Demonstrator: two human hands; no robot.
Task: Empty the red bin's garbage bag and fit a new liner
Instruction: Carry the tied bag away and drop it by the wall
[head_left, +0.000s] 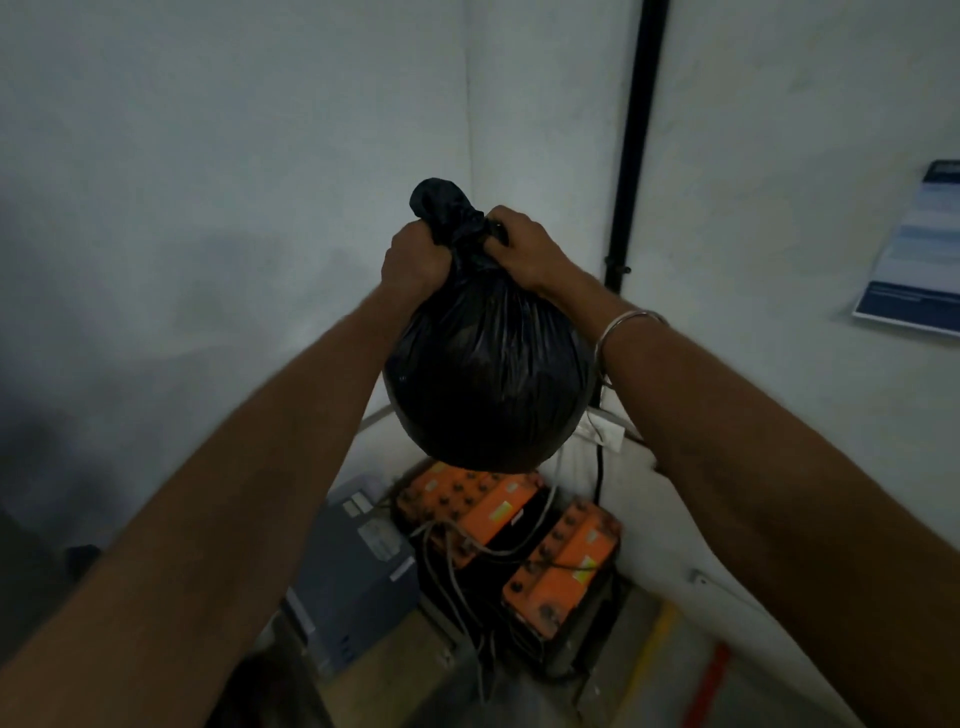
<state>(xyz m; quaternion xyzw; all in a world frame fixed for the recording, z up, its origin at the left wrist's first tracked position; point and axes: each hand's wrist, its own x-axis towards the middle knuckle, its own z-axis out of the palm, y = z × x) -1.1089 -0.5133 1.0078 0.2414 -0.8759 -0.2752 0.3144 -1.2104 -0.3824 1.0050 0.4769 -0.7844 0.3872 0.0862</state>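
Left hand (415, 260), right hand (524, 249), fingers tight round knotted neck of bulging black bag (488, 374)

A full black garbage bag (488, 374) hangs in the air at the middle of the view, its neck twisted into a knot (448, 210) at twelve o'clock. The left hand (415, 260) grips the neck from nine o'clock, the right hand (524, 249) from three o'clock, fingers curled round the plastic. A metal bangle (626, 325) circles the right wrist. Below the bag, at six o'clock, two orange batteries (563, 564) sit on the floor with cables (457, 566) trailing over them; a grey box (358, 571) stands just beside them at seven o'clock. A black pipe (636, 135) runs up the wall at one o'clock, and a poster (919, 254) hangs at three o'clock.
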